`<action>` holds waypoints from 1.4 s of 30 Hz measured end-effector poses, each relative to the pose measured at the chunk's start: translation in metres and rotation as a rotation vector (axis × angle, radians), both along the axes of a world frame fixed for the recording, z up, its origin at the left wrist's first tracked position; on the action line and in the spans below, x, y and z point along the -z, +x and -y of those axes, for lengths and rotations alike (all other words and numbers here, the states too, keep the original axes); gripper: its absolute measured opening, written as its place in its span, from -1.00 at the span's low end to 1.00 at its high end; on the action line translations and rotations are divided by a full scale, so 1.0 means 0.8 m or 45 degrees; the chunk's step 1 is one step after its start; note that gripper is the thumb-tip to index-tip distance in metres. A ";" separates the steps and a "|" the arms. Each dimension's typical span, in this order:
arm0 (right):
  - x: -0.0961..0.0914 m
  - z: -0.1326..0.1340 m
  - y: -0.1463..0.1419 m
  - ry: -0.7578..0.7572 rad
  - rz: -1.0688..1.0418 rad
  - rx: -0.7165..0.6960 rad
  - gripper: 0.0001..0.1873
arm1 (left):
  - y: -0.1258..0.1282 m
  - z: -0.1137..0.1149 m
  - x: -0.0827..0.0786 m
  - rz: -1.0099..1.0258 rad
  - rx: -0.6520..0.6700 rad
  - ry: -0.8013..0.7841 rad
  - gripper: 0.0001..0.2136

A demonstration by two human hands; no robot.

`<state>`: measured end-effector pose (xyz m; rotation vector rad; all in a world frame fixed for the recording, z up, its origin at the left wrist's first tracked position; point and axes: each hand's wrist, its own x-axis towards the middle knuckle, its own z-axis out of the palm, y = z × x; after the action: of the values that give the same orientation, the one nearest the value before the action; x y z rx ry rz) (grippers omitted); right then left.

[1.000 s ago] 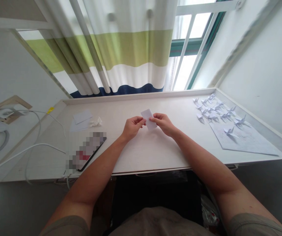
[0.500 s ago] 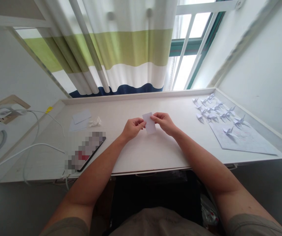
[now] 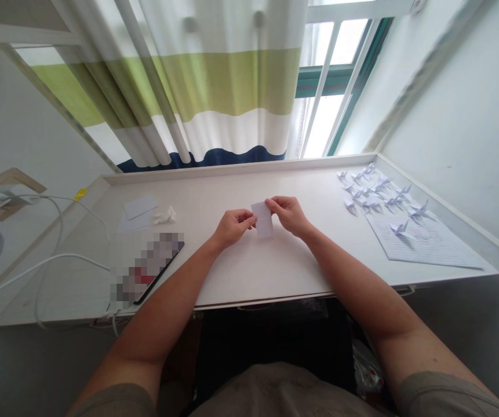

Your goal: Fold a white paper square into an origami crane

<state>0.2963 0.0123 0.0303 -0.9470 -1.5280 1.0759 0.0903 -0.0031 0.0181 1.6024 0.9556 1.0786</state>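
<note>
A small white rectangle of paper (image 3: 263, 223) is held up over the middle of the white desk (image 3: 249, 278). My left hand (image 3: 233, 227) pinches its left edge between thumb and finger. At its upper right corner, my right hand (image 3: 290, 213) grips it with thumb and fingertips. Whether the paper is folded in layers I cannot tell. Several folded white paper cranes (image 3: 379, 184) stand to the right, beyond my right hand. One more crane (image 3: 401, 229) rests on a stack of written sheets (image 3: 432, 249).
Flat white paper sheets (image 3: 139, 207) lie on the left of the desk beside a crumpled white tissue (image 3: 165, 215). A phone (image 3: 156, 269) with a blurred-out screen is near my left forearm. White cables (image 3: 70, 258) run along the left side. A raised rim (image 3: 232, 169) borders the desk's back.
The view has shifted slightly. Both hands keep their pinch on the paper, which looks a little more upright and turned toward me.
</note>
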 end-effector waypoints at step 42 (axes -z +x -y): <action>0.012 -0.002 0.004 -0.158 0.310 -0.400 -0.36 | -0.009 -0.003 -0.009 0.048 -0.227 -0.030 -0.69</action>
<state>0.2994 0.0139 0.0205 -0.9708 -1.8724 1.3274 0.0830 -0.0007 0.0254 1.4945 1.0983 1.2104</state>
